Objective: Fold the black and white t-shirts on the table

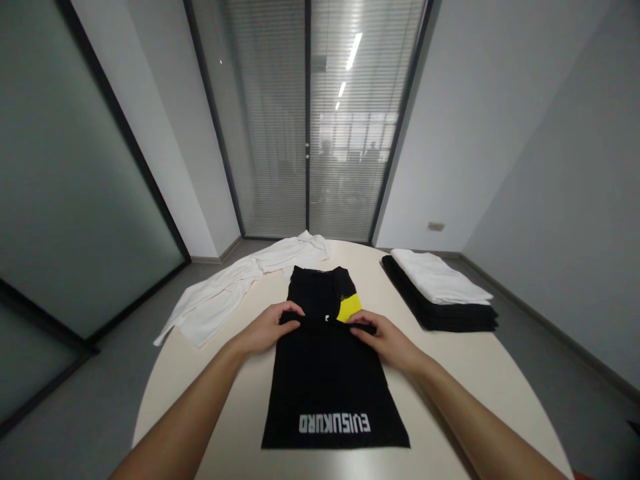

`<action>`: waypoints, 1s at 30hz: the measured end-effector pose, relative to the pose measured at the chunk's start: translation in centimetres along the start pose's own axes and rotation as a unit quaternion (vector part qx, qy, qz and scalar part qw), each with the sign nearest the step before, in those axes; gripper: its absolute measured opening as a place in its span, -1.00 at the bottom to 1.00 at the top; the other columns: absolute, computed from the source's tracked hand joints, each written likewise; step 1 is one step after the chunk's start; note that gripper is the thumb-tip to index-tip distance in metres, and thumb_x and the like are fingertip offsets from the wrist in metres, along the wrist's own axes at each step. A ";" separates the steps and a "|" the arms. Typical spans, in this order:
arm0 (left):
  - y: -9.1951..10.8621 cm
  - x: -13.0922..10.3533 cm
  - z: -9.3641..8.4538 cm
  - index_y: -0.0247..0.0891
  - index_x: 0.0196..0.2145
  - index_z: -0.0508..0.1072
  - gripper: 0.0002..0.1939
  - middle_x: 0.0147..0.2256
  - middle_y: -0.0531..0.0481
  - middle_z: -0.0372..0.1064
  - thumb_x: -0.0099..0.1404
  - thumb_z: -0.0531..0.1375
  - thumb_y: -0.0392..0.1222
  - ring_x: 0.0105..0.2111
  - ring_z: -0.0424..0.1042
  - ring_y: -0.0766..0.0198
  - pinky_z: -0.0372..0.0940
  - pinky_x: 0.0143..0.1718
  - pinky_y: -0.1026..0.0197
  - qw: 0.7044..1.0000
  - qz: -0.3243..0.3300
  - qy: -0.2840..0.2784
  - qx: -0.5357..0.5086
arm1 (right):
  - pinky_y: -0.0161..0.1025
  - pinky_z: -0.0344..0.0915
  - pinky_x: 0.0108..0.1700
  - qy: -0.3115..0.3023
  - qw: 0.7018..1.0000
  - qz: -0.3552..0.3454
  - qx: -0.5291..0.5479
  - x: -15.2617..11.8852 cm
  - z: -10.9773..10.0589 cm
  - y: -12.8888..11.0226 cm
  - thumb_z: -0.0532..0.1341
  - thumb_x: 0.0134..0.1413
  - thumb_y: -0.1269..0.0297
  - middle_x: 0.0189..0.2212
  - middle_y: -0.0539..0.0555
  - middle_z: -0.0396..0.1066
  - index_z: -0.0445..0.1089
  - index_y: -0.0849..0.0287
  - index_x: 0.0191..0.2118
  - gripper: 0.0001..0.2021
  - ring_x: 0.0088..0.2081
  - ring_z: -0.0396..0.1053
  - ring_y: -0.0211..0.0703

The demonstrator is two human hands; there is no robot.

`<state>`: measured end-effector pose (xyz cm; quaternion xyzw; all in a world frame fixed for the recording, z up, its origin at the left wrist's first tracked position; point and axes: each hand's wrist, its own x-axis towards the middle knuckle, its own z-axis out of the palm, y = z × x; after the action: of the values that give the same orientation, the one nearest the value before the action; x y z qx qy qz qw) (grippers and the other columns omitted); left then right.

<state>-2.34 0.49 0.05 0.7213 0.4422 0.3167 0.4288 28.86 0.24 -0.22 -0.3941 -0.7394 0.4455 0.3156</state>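
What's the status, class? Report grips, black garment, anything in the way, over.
Left grip, right grip: both pinching black garment's crosswise edge. Garment on table, lettering at near end. White garment close, left; folded stack apart, right; neither covers it.

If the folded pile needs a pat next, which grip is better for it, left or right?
Probably the right. The right grip is nearer the folded pile, while the left grip is across the black garment. Both grips hold the black garment, so the right would have to let go first.
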 end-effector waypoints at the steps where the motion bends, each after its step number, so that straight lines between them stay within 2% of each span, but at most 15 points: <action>1: -0.2 0.1 0.1 -0.22 -0.11 0.47 -0.75 -0.17 -0.02 0.46 0.28 0.24 -0.11 -0.16 0.43 0.17 0.29 -0.09 0.15 1.000 -0.005 0.012 -0.001 | 0.00 0.30 0.15 0.007 1.000 0.003 0.011 0.1 0.1 0.0 0.24 0.20 0.02 -0.10 0.12 0.52 0.45 0.14 -0.08 -0.69 0.00 0.44 -0.01; 6: -0.6 0.4 0.8 -0.22 -0.13 0.48 -0.76 -0.21 0.00 0.45 0.27 0.22 -0.11 -0.19 0.42 0.18 0.30 -0.15 0.18 0.999 -0.019 0.046 0.020 | 0.00 0.29 0.15 0.033 0.999 0.020 0.025 0.6 0.2 0.3 0.27 0.15 0.00 -0.08 0.12 0.52 0.46 0.15 -0.07 -0.65 -0.01 0.45 0.00; 11: 0.4 1.2 1.2 -0.22 -0.11 0.50 -0.72 -0.20 -0.03 0.48 0.23 0.24 -0.13 -0.23 0.43 0.15 0.30 -0.16 0.15 0.992 -0.024 0.123 0.025 | -0.02 0.28 0.15 0.086 0.995 0.022 0.045 1.7 -0.1 1.0 0.28 0.08 0.08 -0.06 0.10 0.51 0.48 0.15 -0.09 -0.68 0.01 0.43 0.01; 15: 1.8 3.1 0.2 -0.20 -0.11 0.51 -0.71 -0.19 -0.02 0.49 0.19 0.25 -0.14 -0.21 0.44 0.14 0.31 -0.09 0.10 0.987 -0.011 0.158 0.029 | -0.06 0.32 0.07 0.094 0.993 0.045 0.058 3.4 -1.5 0.3 0.24 0.06 0.15 -0.16 0.05 0.53 0.48 0.15 -0.11 -0.71 -0.10 0.46 -0.04; 18: 2.0 5.3 -0.8 -0.22 -0.09 0.49 -0.67 -0.14 -0.05 0.51 0.17 0.26 -0.12 -0.15 0.48 0.11 0.33 -0.06 0.09 0.984 0.009 0.178 -0.012 | -0.08 0.33 0.05 0.118 0.991 0.043 0.055 5.5 -2.7 -0.4 0.25 0.03 0.12 -0.15 0.05 0.53 0.48 0.15 -0.11 -0.68 -0.11 0.45 -0.05; 22: 0.1 8.0 -0.9 -0.25 -0.07 0.48 -0.67 -0.11 -0.11 0.52 0.22 0.23 -0.11 -0.10 0.50 0.09 0.35 -0.03 0.08 0.975 -0.024 0.221 -0.002 | -0.12 0.36 -0.03 0.130 0.988 0.052 0.064 8.2 -3.1 0.6 0.28 -0.03 0.10 -0.18 0.06 0.53 0.47 0.17 -0.08 -0.62 -0.17 0.45 -0.08; 26: -2.5 9.0 0.0 -0.27 -0.20 0.54 -0.79 -0.19 -0.13 0.55 0.17 0.24 -0.27 -0.11 0.51 0.05 0.33 0.04 0.01 0.970 -0.060 0.233 0.035 | -0.20 0.36 -0.20 0.088 0.988 0.116 0.052 9.6 -2.3 2.9 0.29 -0.06 0.14 -0.35 0.04 0.52 0.49 0.20 -0.19 -0.68 -0.31 0.44 -0.13; 30: -3.2 9.9 -0.3 -0.24 -0.18 0.55 -0.77 -0.16 -0.09 0.56 0.18 0.23 -0.32 -0.10 0.51 0.09 0.32 0.06 0.04 0.968 -0.048 0.241 0.046 | -0.29 0.30 -0.33 0.103 0.984 0.136 0.054 10.6 -2.9 3.5 0.27 -0.04 0.20 -0.43 0.00 0.50 0.48 0.18 -0.26 -0.78 -0.41 0.41 -0.19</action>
<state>0.27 10.34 -1.90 0.6206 0.5808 0.4396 0.2904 27.05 11.64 -1.00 -0.5173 -0.6172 0.4802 0.3475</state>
